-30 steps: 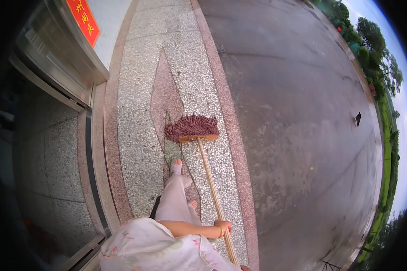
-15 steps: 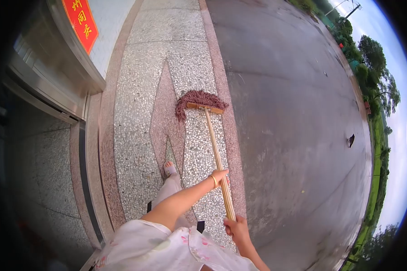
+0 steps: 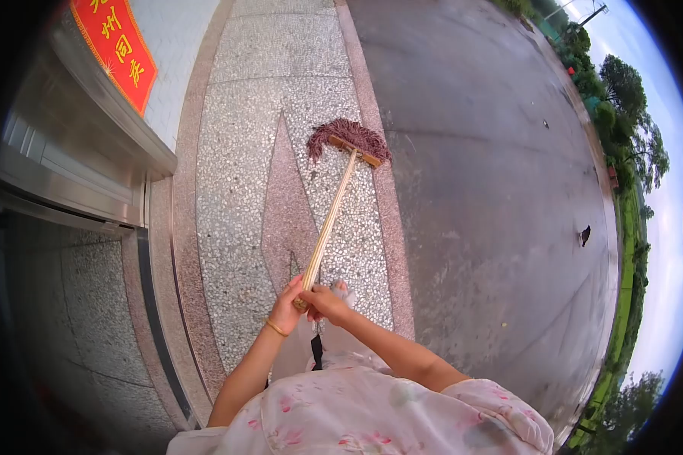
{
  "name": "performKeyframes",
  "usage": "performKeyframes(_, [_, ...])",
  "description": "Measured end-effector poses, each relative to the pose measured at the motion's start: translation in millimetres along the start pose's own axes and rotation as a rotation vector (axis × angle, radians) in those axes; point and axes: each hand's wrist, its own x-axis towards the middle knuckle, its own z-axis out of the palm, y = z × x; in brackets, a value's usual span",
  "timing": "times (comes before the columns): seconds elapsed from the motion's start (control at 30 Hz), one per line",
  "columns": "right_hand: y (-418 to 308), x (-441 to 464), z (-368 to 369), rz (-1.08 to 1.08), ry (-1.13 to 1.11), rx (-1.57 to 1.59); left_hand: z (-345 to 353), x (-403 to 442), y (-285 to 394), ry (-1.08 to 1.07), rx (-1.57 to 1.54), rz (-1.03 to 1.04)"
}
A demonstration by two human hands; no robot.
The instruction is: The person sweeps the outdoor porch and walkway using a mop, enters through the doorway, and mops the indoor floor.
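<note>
A mop with a pale wooden handle (image 3: 330, 224) reaches forward from my body, and its dark red strand head (image 3: 350, 139) rests on the speckled walkway near the pinkish border strip. Around the handle's near end, my left hand (image 3: 286, 307) is closed, with a yellow bracelet on the wrist. My right hand (image 3: 326, 303) grips the same end from the right, close against the left one. A foot (image 3: 341, 288) shows just beyond my hands.
On the left stand a metal-framed doorway (image 3: 91, 189) and a red banner (image 3: 118, 49) on a white wall. A dark wet pavement (image 3: 478, 227) stretches to the right, with a small dark object (image 3: 585, 236) on it.
The mop head has slid forward and slightly right. Its handle now slants the other way, and my hands, apart on it before, have come together at its near end.
</note>
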Motion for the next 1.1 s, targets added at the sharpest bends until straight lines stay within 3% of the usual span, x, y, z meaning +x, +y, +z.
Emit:
performKeyframes(0.1, [-8,22,-7,0.058,-0.183,-0.070,-3,-7,11,0.202,0.133,0.108])
performKeyframes(0.17, [-15,51,-29,0.224,-0.376,-0.084,-3,-2,14,0.421,0.142,0.125])
performKeyframes(0.2, [-13,72,-42,0.277,-0.371,-0.023,4,2,14,0.570,0.160,0.102])
performKeyframes(0.23, [-18,91,-53,0.279,-0.376,-0.020,4,6,13,0.576,0.161,0.100])
performKeyframes(0.33, [-32,163,-79,0.313,-0.066,0.277,7,21,15,0.623,0.248,0.089])
performKeyframes(0.47, [-67,262,-116,0.323,0.091,0.572,38,44,69,0.846,0.346,0.047])
performKeyframes(0.63, [-112,369,-198,0.469,0.142,0.743,92,88,130,0.990,0.395,-0.193])
performKeyframes(0.73, [-129,398,-214,0.538,0.229,0.789,86,104,139,1.185,0.481,-0.155])
performKeyframes(0.83, [-147,411,-224,0.547,0.186,0.793,74,131,138,1.217,0.561,-0.067])
performKeyframes(0.97, [-165,455,-285,0.398,0.325,0.774,46,201,117,1.161,0.572,0.086])
performKeyframes(1.07, [-198,480,-344,0.279,0.405,0.579,44,263,106,1.125,0.429,0.121])
performKeyframes(1.1, [-211,480,-358,0.266,0.435,0.574,34,275,88,1.083,0.554,0.203])
